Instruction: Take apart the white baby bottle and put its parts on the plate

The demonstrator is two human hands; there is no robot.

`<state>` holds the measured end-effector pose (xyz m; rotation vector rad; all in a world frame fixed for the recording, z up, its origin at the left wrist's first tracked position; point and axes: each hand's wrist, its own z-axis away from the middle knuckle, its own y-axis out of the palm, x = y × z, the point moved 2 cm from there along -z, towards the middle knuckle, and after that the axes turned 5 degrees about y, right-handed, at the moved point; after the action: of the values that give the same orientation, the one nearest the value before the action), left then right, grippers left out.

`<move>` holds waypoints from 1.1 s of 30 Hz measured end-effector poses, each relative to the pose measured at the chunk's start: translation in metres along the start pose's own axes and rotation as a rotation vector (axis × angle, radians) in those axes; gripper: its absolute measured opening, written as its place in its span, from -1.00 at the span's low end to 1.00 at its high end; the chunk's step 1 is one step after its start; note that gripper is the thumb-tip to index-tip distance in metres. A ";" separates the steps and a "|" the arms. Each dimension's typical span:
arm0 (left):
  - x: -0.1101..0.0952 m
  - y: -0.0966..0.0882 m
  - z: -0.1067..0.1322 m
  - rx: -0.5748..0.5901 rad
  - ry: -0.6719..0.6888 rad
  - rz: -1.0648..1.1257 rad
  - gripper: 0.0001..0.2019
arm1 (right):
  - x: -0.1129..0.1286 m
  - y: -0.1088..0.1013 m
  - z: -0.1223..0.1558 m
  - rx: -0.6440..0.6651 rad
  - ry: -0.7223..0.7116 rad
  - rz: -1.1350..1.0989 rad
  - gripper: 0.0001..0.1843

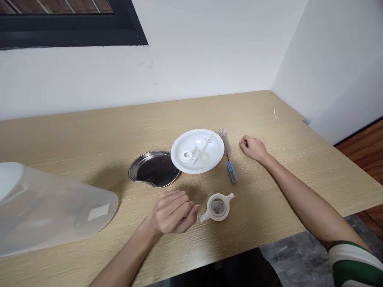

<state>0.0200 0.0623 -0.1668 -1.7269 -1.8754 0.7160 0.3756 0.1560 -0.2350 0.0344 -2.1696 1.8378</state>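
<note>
My left hand [173, 211] hovers just above the wooden table [89, 131], fingers loosely curled with nothing visible in them. Right beside its fingertips lies a small white strainer-like lid with two tabs [218, 207]. My right hand [253, 147] rests on the table in a loose fist, apparently empty, to the right of a small brush with a blue handle [229, 159]. A white plate [209, 137] holds a small white ring [187, 156] and thin clear plastic parts [203, 149].
A kidney-shaped metal tray [154, 169] sits partly under the plate's left edge. A large translucent plastic container [50, 207] lies on its side at the left. White walls bound the table at the back and right. The table's front edge is close.
</note>
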 end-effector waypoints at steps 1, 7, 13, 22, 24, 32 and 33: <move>0.000 0.000 0.001 0.000 -0.002 0.002 -0.81 | 0.000 0.000 0.000 0.001 -0.001 -0.002 -0.75; 0.000 0.001 0.005 -0.008 -0.010 0.026 -0.85 | 0.001 -0.001 0.001 0.005 -0.008 -0.017 -0.76; 0.000 0.001 0.003 -0.023 -0.011 0.015 -0.88 | 0.000 0.000 0.000 -0.004 -0.014 -0.021 -0.76; -0.001 -0.002 -0.001 -0.046 -0.009 0.011 -0.87 | 0.001 0.000 0.001 -0.008 -0.013 -0.020 -0.77; -0.001 -0.001 -0.001 -0.045 -0.012 0.007 -0.88 | 0.001 0.000 0.001 -0.010 -0.014 -0.011 -0.78; 0.000 -0.001 0.000 -0.042 -0.013 -0.022 -0.88 | 0.001 0.000 0.001 -0.005 -0.010 0.003 -0.75; 0.000 -0.001 0.000 -0.042 -0.013 -0.025 -0.87 | 0.001 0.000 0.001 -0.005 -0.010 0.004 -0.75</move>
<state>0.0192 0.0623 -0.1659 -1.7255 -1.9298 0.6846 0.3745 0.1549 -0.2351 0.0377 -2.1829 1.8378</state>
